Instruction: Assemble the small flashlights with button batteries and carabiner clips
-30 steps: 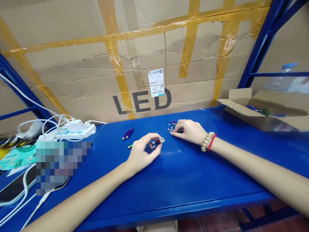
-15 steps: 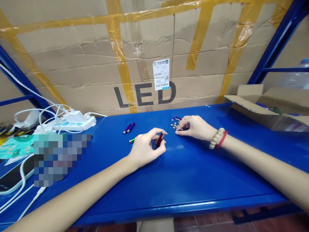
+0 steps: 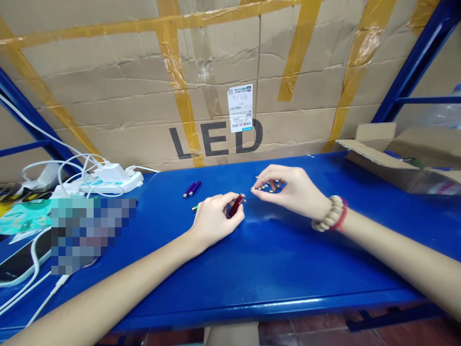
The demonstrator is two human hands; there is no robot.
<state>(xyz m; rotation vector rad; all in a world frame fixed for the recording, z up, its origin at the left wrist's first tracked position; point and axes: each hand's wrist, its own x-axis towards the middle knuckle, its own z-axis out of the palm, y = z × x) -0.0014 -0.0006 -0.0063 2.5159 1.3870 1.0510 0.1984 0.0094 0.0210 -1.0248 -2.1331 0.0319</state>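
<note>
My left hand (image 3: 214,218) is closed around a red flashlight tube (image 3: 236,205), held tilted with its silver end up and to the right. Pinched between thumb and forefinger of my right hand (image 3: 288,190) is a small silver button cell (image 3: 253,188), to the right of the tube and apart from it. More button cells (image 3: 271,191) lie scattered beneath and behind the right fingers, partly hidden. A green tube (image 3: 195,208) pokes out behind my left hand. Two purple tubes (image 3: 192,189) lie side by side farther back.
The blue tabletop (image 3: 273,269) ends at a front edge. A large taped carton (image 3: 144,96) stands along the back. White cables with a power strip (image 3: 124,185) and a phone (image 3: 25,259) occupy the left. At the right is an open cardboard box (image 3: 389,173).
My right hand has lifted off the button cells and shifted slightly left, with one pinched in its fingertips. The red tube leans a little more in my left hand.
</note>
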